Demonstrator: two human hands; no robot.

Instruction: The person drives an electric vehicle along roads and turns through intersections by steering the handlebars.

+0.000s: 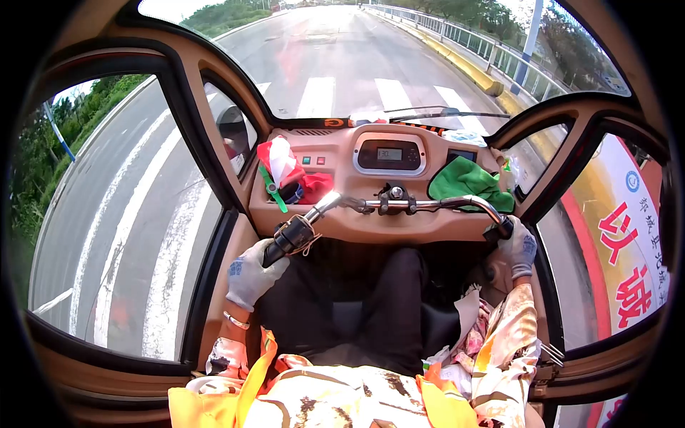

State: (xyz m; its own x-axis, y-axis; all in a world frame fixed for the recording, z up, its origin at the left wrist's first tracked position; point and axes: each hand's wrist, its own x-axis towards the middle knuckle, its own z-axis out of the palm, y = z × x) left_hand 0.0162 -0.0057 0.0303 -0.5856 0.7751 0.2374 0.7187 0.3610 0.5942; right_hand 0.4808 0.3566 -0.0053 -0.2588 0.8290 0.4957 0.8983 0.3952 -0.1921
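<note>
My left hand [255, 274], in a pale work glove, is closed round the black left grip [288, 241] of the handlebar. On the other side my right hand [519, 248], gloved too, wraps round the right grip [502, 228]. The chrome handlebar [428, 204] spans the cabin below a dashboard with a lit display [389, 154]. A green cloth [471, 184] lies on the dashboard at the right. Red and white cloth [314, 187] with a green strap [272, 190] lies at the left.
Beyond the windshield, a road [300, 36] with crosswalk stripes [316, 98] stretches ahead. A railing [464, 34] and yellow kerb [474, 75] run along the right. A banner with red characters [618, 232] shows through the right side window. Green bushes [78, 118] stand at the left.
</note>
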